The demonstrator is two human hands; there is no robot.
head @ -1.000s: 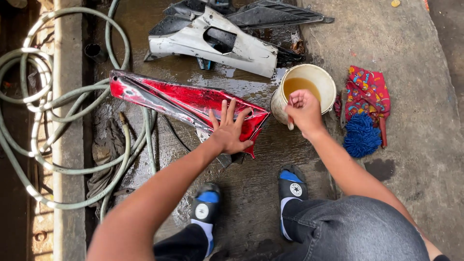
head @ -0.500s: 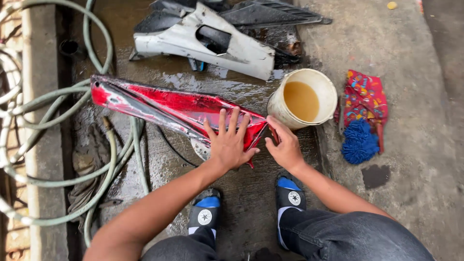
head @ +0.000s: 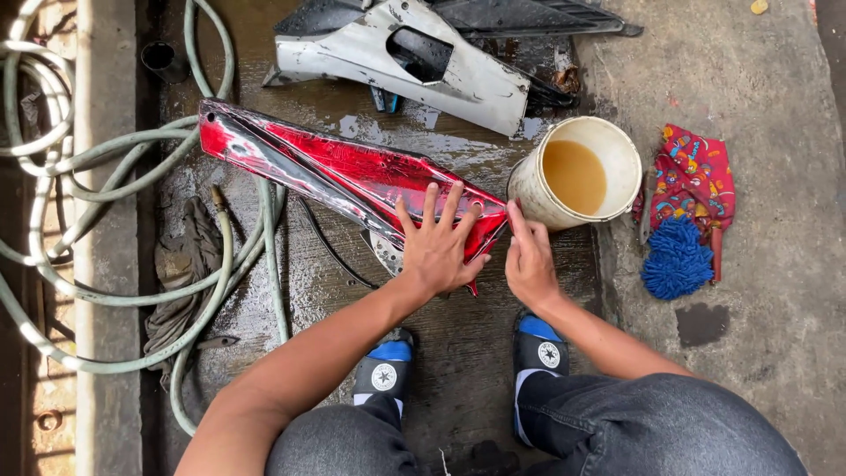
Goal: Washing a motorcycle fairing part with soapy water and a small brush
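Observation:
A long red plastic body panel (head: 326, 167) lies wet on the dark ground in front of me. My left hand (head: 438, 247) rests flat on its right end with the fingers spread. My right hand (head: 530, 260) is beside that end, fingers together and pointing toward the panel's tip, touching its edge as far as I can see. Just above the right hand stands a white bucket (head: 539, 189) holding brownish water.
A white and grey body panel (head: 441, 66) lies beyond the red one. A coiled hose (head: 115, 159) and a grey rag (head: 181, 273) are at the left. A colourful cloth (head: 696, 176) and blue wash mitt (head: 677, 260) lie right of the bucket. My two shoes (head: 388, 370) are below.
My right hand came down from the bucket's rim to the right tip of the red panel. My left hand stayed flat on the panel. The view shifted slightly.

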